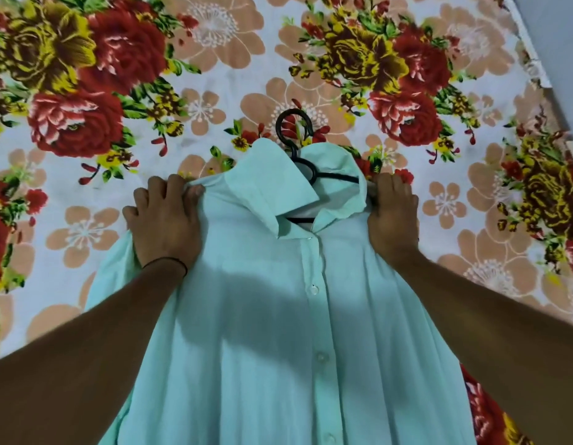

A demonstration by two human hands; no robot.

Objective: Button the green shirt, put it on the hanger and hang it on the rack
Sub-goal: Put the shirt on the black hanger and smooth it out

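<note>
Green shirt point(272, 348) — thin, limp, buttoned — sits on the black hanger point(311, 173); left hand point(164, 223) and right hand point(392, 216) each clench a shoulder. Probably safest lifted by the hook.

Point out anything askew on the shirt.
On the green shirt, the collar is uneven: one side lies folded flat, the other stands up crumpled near the right hand, leaving the black hanger exposed at the neck.

The shirt point(278, 332) lies on the bedsheet point(86, 194), filling the lower centre. The hanger point(307, 168) sits inside its collar, hook poking out toward top centre. The left hand point(164, 220) holds the shoulder at centre left, the right hand point(392, 216) the one at centre right.
</note>
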